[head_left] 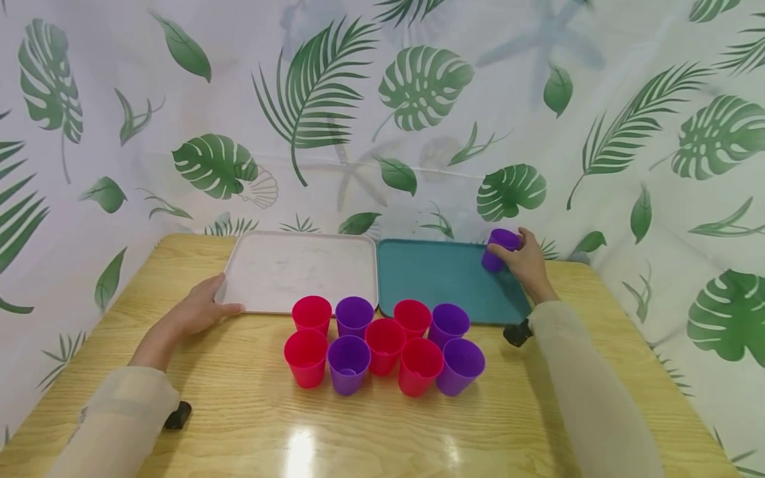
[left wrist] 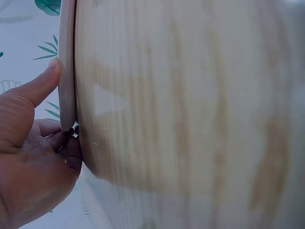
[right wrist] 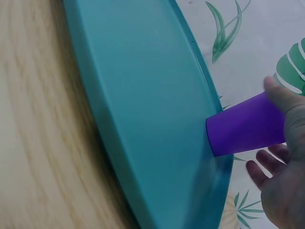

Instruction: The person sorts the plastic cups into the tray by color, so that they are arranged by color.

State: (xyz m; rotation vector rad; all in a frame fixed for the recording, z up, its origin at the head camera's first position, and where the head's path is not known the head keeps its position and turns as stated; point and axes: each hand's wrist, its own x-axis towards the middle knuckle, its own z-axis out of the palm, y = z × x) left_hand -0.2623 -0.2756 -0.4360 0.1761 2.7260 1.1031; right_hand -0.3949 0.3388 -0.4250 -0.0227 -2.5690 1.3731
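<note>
Purple and apparently plastic, a cup (head_left: 493, 262) is gripped near its rim by the right hand (head_left: 528, 264), at the teal tray's (head_left: 436, 279) far right corner; whether its base touches cannot be told. It is judged light, stiff and smooth, best held round the upper wall. The white tray's (head_left: 299, 272) near left corner is held by the left hand (head_left: 200, 305), its curled fingers shown only in the left wrist view; nine other cups (head_left: 385, 342) are shown only from the head.

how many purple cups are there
5: one purple cup in the right hand at the teal tray; four among the red cups, one and another in back, one and another in front.
</note>
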